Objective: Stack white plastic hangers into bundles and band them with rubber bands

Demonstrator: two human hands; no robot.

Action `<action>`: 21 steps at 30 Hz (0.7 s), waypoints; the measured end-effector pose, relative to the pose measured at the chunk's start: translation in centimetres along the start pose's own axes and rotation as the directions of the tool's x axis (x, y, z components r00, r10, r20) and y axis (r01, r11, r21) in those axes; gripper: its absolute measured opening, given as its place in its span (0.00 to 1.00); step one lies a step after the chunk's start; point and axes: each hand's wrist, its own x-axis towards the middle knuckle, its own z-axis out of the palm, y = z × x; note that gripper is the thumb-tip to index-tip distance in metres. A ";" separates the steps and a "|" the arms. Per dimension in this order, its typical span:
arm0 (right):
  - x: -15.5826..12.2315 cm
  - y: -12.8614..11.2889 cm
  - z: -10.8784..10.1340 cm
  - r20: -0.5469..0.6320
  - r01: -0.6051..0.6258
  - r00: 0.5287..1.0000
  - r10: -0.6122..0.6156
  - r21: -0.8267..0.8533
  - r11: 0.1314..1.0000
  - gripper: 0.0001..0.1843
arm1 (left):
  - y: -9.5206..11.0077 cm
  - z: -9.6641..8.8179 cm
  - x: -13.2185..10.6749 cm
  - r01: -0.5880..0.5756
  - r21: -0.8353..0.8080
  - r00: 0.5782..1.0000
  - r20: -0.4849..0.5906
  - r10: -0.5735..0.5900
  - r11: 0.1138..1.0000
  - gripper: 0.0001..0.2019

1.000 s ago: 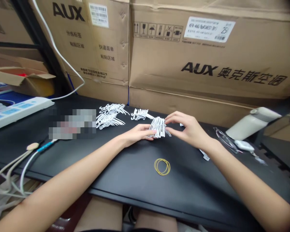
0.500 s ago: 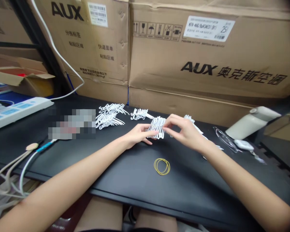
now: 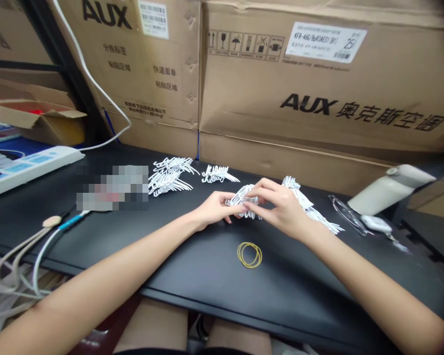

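A bundle of white wire hooks (image 3: pixel 240 196) is held between my two hands above the black table. My left hand (image 3: pixel 215 209) has its thumb and fingers closed around the bundle's left side. From the right, my right hand (image 3: pixel 283 204) grips the same bundle with bent fingers and thumb; part of the hooks is hidden behind them. Yellow rubber bands (image 3: pixel 260 257) lie loosely looped on the table, nearer to me than the hands. More white hooks (image 3: pixel 170 183) are heaped at the left, a smaller group (image 3: pixel 216 173) sits behind, and others (image 3: pixel 304 199) lie beyond my right hand.
Large cardboard boxes (image 3: pixel 240 98) line the table's back edge. At right are a pale bottle (image 3: pixel 381 190), glasses (image 3: pixel 350 214) and a small white case (image 3: pixel 376 224). A power strip (image 3: pixel 40 167) and cables (image 3: pixel 40 256) occupy the left. The black table (image 3: pixel 192 266) ends before my legs.
The hook bundle has tilted and turned in my hands. My right-hand fingers have moved over its right side, closer to my left thumb. The camera view has shifted slightly.
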 end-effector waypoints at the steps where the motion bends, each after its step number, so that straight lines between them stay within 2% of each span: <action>1: -0.1 0.0 0.2 -0.007 -0.013 1.000 0.012 -0.016 1.000 0.06 | -0.1 0.1 0.0 -0.003 -0.006 1.000 -0.002 0.003 1.000 0.22; 4: -0.2 0.2 0.7 -0.022 -0.059 0.998 0.058 -0.014 0.998 0.06 | 0.0 0.2 0.0 -0.004 -0.045 1.000 0.000 0.004 0.999 0.22; 9: 0.0 0.5 0.6 -0.040 -0.120 0.991 0.124 0.088 0.989 0.05 | 0.1 0.1 0.0 -0.005 -0.071 1.000 0.023 0.007 0.997 0.21; 14: 0.0 0.7 0.4 -0.009 -0.086 0.996 0.088 0.132 0.987 0.05 | -0.2 -0.3 0.1 0.003 -0.077 0.995 0.098 0.005 0.997 0.21; 17: -0.2 0.9 0.7 -0.015 -0.045 0.999 0.046 0.078 0.996 0.05 | -0.2 -0.4 0.1 0.001 -0.066 0.995 0.104 0.006 0.998 0.21; 21: -0.5 1.0 1.3 -0.030 -0.006 1.000 0.003 -0.113 0.994 0.06 | -0.1 -0.4 0.1 0.006 -0.049 0.994 0.107 -0.001 0.999 0.20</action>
